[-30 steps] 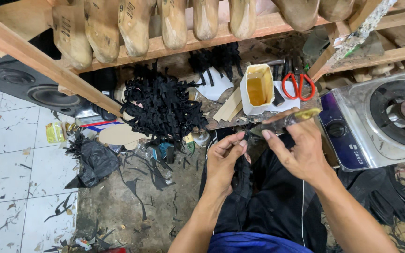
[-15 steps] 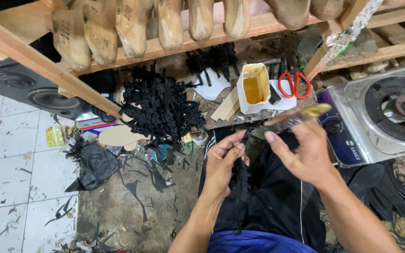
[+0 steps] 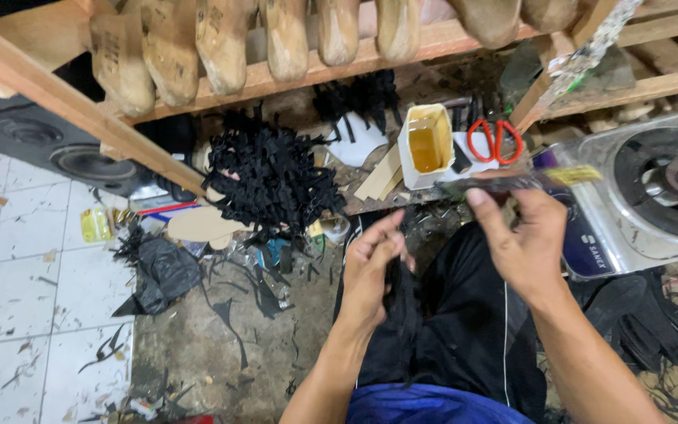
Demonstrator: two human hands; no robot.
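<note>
Over a black-trousered lap, the left hand [image 3: 370, 267] pinches a limp black strap [image 3: 395, 292]; the right hand [image 3: 521, 239] grips a blurred, yellow-tipped brush [image 3: 512, 182] beside a steel stove [image 3: 637, 196].

Overhead we note a wooden rack [image 3: 449, 43] carrying a row of wooden shoe lasts [image 3: 221, 47]. Beneath it we see a heap of black straps [image 3: 272, 177], with a smaller black bunch [image 3: 362, 98] beyond. Just right of the heap stands a white carton [image 3: 427, 145] of yellowish liquid; red-handled scissors [image 3: 494, 140] lie beside it. At far right we log a single-burner gas stove [image 3: 653, 196]. At left, a dark speaker [image 3: 64, 149] sits on the white tiled floor [image 3: 17, 298], with a crumpled black bag [image 3: 162, 271] and black scraps near it.
</note>
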